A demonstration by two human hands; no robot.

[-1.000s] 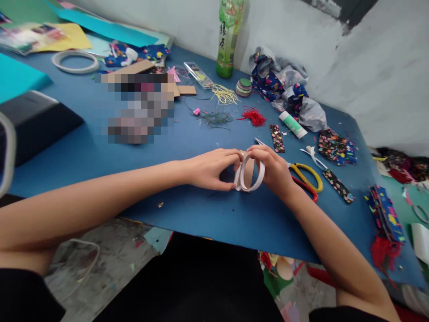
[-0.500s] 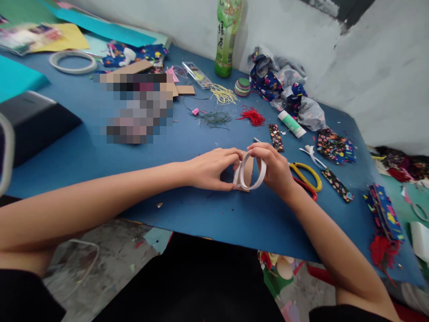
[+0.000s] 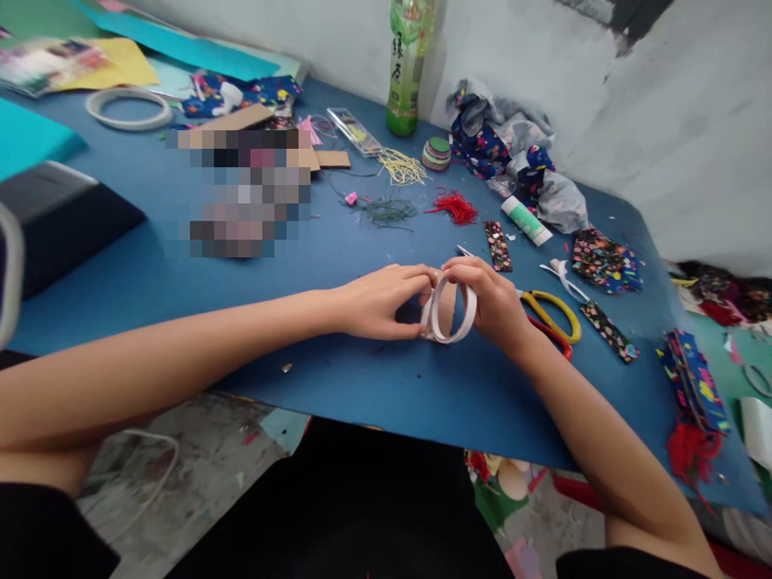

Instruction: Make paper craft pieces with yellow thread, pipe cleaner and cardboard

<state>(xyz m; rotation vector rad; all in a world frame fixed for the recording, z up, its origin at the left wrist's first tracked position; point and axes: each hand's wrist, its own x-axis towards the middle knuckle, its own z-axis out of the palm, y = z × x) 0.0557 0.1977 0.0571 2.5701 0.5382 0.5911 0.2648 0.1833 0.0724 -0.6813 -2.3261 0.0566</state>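
Near the front edge of the blue table, my right hand grips a roll of white tape, held upright. My left hand pinches a small brown cardboard piece between thumb and fingers, at its left side. The tape roll stands over the cardboard, and part of the cardboard shows through and behind the ring. Scissors with yellow and red handles lie just right of my right hand, partly covered by it.
A green bottle stands by the wall. Behind my hands lie red threads, a glue stick and floral strips. Crumpled cloth is at the back right, a dark box at the left.
The tape roll in my right hand has shifted very slightly left. Both hands keep their hold, and the rest looks the same apart from a small shift of the view.
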